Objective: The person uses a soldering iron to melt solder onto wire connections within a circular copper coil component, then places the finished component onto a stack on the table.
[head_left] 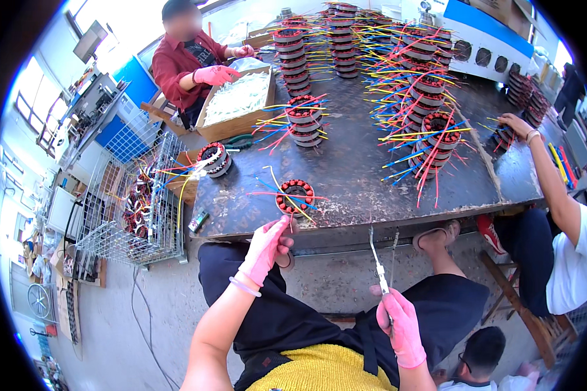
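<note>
- Tabletop of dark, patterned metal plate runs wide ahead; its near edge lies just above the person's knees, with a bare stretch of plate right of the nearest stator.
- Left hand, in a pink glove, is raised at that near edge, fingers pinched on a thin wire trailing from the single stator.
- That stator, a round ring of red-capped copper windings with red, yellow and blue leads, lies flat just inside the edge, apart from the other stacks.
- Right hand, also pink-gloved, is closed around the handle of long, slim metal pliers, held over the lap with the 2 thin tips parted and pointing up toward the plate's edge.
- Stacks of stators with splayed coloured wires crowd the middle and far side.
- Wire-mesh basket stands off the left corner, holding more windings.
- Cardboard box of pale pieces sits at the far left, a red-sleeved person's gloved hand resting on it.
- Another person's bare arm reaches in from the right edge.
</note>
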Demonstrator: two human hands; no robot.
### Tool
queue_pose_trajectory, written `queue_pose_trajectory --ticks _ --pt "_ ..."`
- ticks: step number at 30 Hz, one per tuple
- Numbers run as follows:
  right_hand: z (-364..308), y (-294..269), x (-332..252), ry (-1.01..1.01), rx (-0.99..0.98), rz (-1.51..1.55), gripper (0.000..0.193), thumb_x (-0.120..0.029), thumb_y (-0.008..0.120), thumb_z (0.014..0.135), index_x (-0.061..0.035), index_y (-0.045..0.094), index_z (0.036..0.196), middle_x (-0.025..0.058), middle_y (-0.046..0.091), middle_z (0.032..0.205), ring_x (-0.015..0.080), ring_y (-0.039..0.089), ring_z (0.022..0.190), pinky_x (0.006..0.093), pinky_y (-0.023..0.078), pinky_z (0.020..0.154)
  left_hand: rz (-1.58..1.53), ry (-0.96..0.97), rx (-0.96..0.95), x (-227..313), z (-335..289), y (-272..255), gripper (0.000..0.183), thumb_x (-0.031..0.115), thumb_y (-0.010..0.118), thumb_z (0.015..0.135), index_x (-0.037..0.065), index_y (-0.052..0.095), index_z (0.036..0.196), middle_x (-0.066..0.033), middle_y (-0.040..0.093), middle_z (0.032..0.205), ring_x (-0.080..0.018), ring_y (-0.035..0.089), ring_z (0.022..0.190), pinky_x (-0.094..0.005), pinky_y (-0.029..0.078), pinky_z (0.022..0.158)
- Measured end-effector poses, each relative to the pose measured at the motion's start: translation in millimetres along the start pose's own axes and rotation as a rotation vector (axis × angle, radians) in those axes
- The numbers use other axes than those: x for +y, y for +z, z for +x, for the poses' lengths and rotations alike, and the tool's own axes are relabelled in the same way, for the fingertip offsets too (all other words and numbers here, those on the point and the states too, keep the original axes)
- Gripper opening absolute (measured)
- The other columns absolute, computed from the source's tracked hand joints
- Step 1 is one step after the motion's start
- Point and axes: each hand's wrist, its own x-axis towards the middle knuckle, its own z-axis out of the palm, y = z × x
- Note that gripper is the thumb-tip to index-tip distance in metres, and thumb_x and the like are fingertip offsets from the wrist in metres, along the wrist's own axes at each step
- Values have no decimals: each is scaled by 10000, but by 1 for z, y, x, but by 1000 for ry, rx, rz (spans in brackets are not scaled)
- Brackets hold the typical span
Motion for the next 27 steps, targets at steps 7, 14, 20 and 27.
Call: queue_pose_trajectory --ticks 7,14,20,27 --pt "0 -4 3 18 -11 10 357 -278 480 1033 -4 610 1222 -57 450 582 24 334 483 202 244 448 -13 -35 28 -10 0 8 353 444 617 964 99 597 896 -23 596 788 -54 465 500 -178 332 389" --pt "1 -7 7 -16 -12 35 381 -295 495 1023 25 598 1203 -60 453 600 19 322 474 183 219 426 -124 -44 149 -31 -4 -9 437 446 577 987 107 518 717 -51 571 655 -84 398 372 -235 245 322" --pt "3 -10 9 8 -8 62 369 -281 493 1027 19 600 1214 -58 458 597 20 331 478 189 228 432 247 277 323 -6 -13 17 432 454 534 1004 35 636 977 -88 668 832 -53 425 423 -199 275 341" --pt "-1 -10 6 14 -13 45 350 -265 476 1034 -4 608 1226 -60 459 595 21 337 491 195 247 453 -431 -166 -240 -25 20 -10 441 388 545 1014 38 550 1283 -9 641 878 -25 313 449 -187 234 358"
